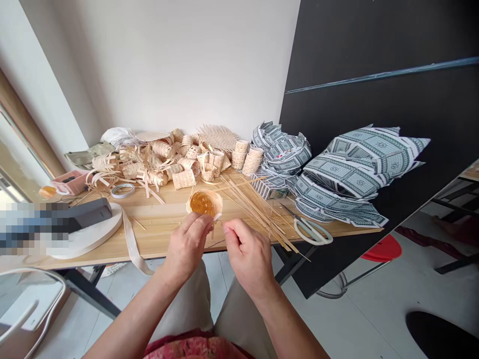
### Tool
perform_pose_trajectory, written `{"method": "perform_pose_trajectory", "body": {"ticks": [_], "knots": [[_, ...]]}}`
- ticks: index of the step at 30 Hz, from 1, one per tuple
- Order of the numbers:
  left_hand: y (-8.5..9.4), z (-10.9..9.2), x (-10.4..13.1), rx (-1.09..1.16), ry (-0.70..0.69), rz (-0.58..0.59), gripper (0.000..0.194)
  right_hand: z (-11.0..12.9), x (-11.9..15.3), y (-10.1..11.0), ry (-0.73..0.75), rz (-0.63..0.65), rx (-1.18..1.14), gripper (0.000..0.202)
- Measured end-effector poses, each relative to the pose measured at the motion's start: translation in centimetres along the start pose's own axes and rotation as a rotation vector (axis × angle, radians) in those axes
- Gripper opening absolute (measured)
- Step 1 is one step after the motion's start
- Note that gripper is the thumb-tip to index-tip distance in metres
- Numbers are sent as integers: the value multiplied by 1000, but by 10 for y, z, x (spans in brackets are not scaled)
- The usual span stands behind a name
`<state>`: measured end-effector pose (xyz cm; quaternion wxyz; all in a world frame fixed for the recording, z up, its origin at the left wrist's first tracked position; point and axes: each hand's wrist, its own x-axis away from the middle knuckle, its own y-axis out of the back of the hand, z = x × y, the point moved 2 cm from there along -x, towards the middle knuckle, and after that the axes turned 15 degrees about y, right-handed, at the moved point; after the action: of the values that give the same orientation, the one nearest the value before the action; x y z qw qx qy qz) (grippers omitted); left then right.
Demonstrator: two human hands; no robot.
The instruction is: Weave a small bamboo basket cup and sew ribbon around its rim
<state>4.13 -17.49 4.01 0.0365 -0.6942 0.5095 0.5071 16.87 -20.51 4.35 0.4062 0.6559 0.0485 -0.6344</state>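
Note:
My left hand (190, 242) is closed on the near rim of a small woven basket (217, 198), which is tilted so that its amber-brown inside faces me. A small whitish tab shows by the left fingertips. My right hand (247, 252) is just to the right, its thumb and forefinger pinched on what looks like a thin bamboo strip that runs toward the basket. Most of that strip is hidden or too fine to follow. Long loose bamboo strips (258, 209) fan out on the table beyond my right hand.
Small woven baskets (183, 179) are heaped along the wall. Green-and-white folded card pieces (344, 169) are stacked at right, near scissors (312, 231). On the left are a white ribbon roll (95, 237), a tape ring (122, 190) and a pink box (73, 182). A red stool (383, 249) stands below.

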Motion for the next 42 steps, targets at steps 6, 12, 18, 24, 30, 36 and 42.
{"method": "perform_pose_trajectory", "body": {"ticks": [6, 12, 18, 24, 30, 36, 42], "knots": [[-6, -3, 7, 6, -67, 43, 20, 1, -2, -3, -6, -15, -25, 23], [-4, 6, -1, 15, -49, 66, 19, -3, 0, -2, -108, 85, -129, 14], [-4, 9, -1, -41, -101, 47, 17, -4, 4, -2, -206, 97, -228, 21], [-10, 6, 7, -48, -163, 64, 15, -4, 1, -6, -304, 112, -295, 23], [-11, 26, 9, -178, -324, 130, 19, -9, -5, 8, -224, 133, -233, 16], [-9, 24, 7, -304, -533, 275, 29, -9, -26, 5, -147, 456, 25, 17], [-3, 16, 2, -334, -643, 390, 27, -10, -25, -5, -148, 526, 31, 22]]}}
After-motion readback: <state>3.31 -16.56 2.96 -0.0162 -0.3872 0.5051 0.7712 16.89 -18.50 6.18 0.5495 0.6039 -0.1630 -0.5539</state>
